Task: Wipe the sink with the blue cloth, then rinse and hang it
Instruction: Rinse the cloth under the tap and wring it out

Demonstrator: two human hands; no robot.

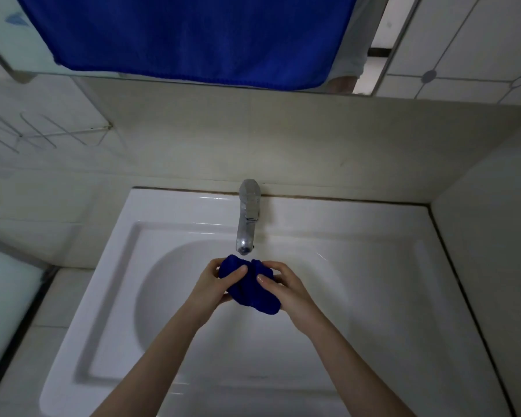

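A white sink fills the lower frame, its basin holding nothing loose. A big blue towel hangs at top. Mid-frame, under the tap, left hand and right hand squeeze the bunched blue cloth above the basin.

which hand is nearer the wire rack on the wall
Left. The left hand grips the bunched blue cloth on the side toward the wire rack, which is mounted up and to the left. The right hand grips the cloth's far side, farther from it.
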